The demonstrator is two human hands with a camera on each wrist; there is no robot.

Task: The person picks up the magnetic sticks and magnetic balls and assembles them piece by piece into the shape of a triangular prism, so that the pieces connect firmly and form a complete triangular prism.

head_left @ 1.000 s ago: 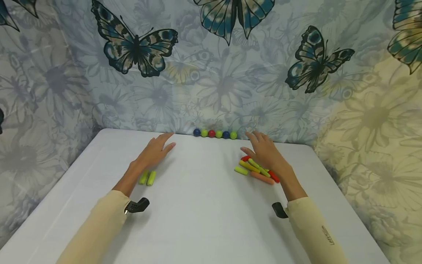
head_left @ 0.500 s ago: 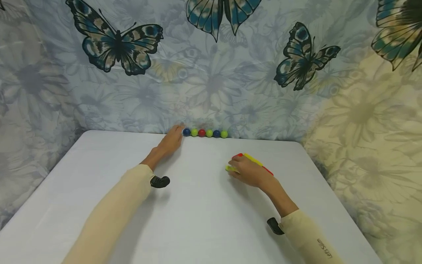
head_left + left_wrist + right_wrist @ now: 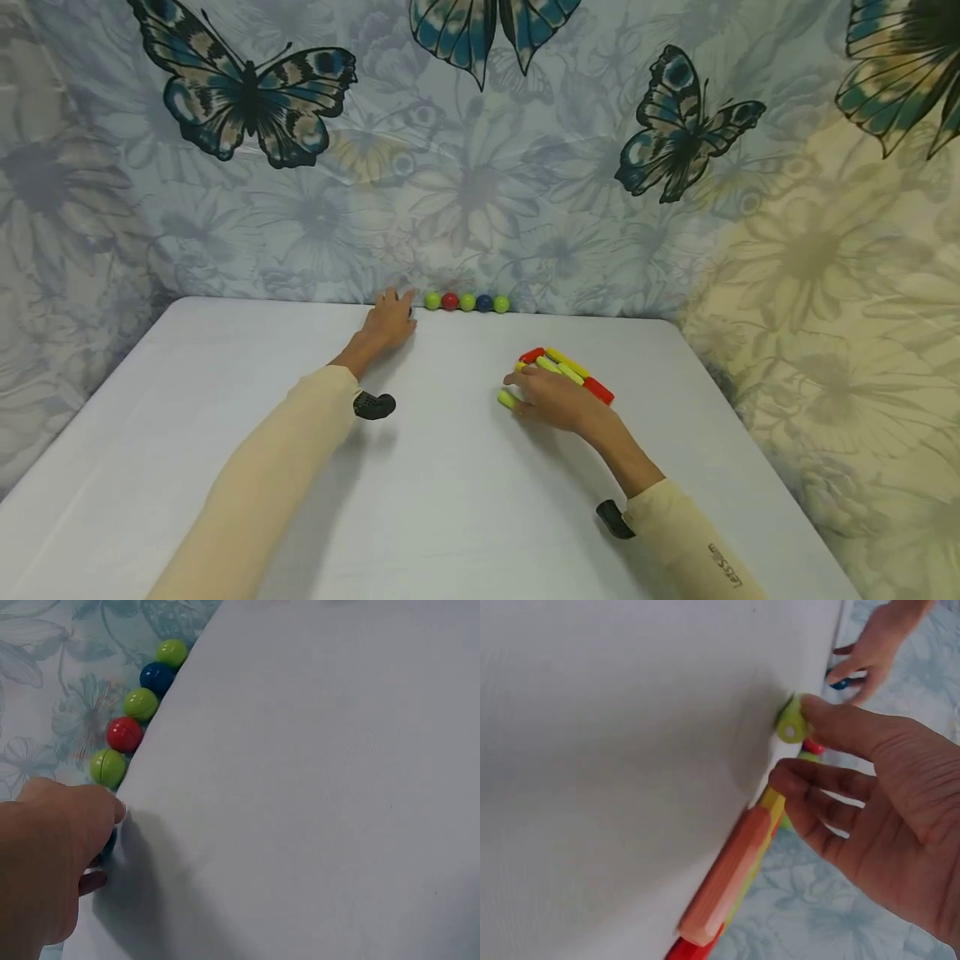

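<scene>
At the far table edge my left hand [image 3: 388,321] reaches down with thumb and fingers around a dark blue ball [image 3: 841,682], mostly covered by the hand in the left wrist view. Just to its right, a green ball [image 3: 109,767] begins a row of coloured balls. My right hand [image 3: 555,396] is low over a pile of coloured sticks. In the right wrist view its thumb touches a short green stick [image 3: 790,726], while the fingertips are apart from the thumb, right at a yellow stick [image 3: 771,801]. An orange stick [image 3: 727,874] lies close by.
The row continues with a red ball [image 3: 449,301], green balls and another blue ball [image 3: 484,302] along the white table's [image 3: 450,500] back edge. A red stick [image 3: 599,390] lies in the pile behind my right hand. Patterned butterfly cloth [image 3: 480,192] hangs behind the table.
My left hand has gone forward and right to the row's left end and taken hold of the blue ball. The right hand has come down and leftward onto the sticks. The view has shifted slightly.
</scene>
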